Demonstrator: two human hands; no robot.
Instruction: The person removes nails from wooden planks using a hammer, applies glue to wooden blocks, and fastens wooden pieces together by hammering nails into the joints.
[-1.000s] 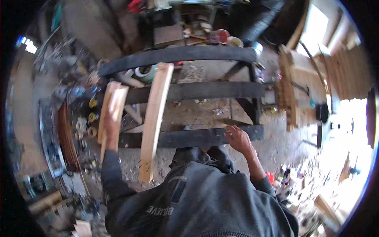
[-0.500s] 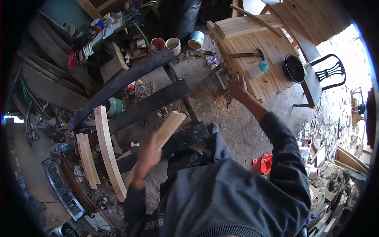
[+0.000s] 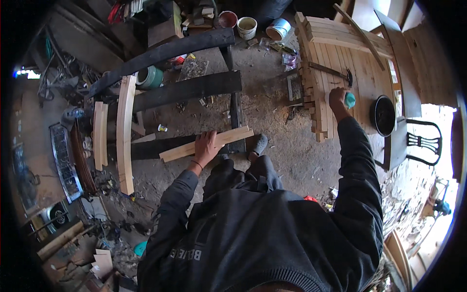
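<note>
My left hand (image 3: 206, 147) is closed around a short, pale wooden piece (image 3: 181, 151), which is slightly tilted across the front dark beam (image 3: 151, 147). Whether the wood rests on the beam or hangs just above it, I cannot tell. Out to the right, my right hand (image 3: 337, 100) wraps round a bottle with a teal cap (image 3: 350, 100) on the plank-topped wooden bench. Only the cap shows clearly; the fingers hide most of the bottle's body. Just beyond that hand lies a hammer (image 3: 331, 71), and a black bowl (image 3: 383, 116) sits to its right.
Two more dark beams (image 3: 187, 89) run across the left side, with a curved pale timber (image 3: 126, 136) and a shorter one (image 3: 100, 136) laid over them. Buckets (image 3: 247, 28) stand at the back. A black chair (image 3: 423, 141) is at the right, beyond the bench (image 3: 323, 109).
My right hand has reached over the bench and closed on the bottle. The wooden piece in my left hand has turned from steeply slanted to nearly level. The view has shifted too.
</note>
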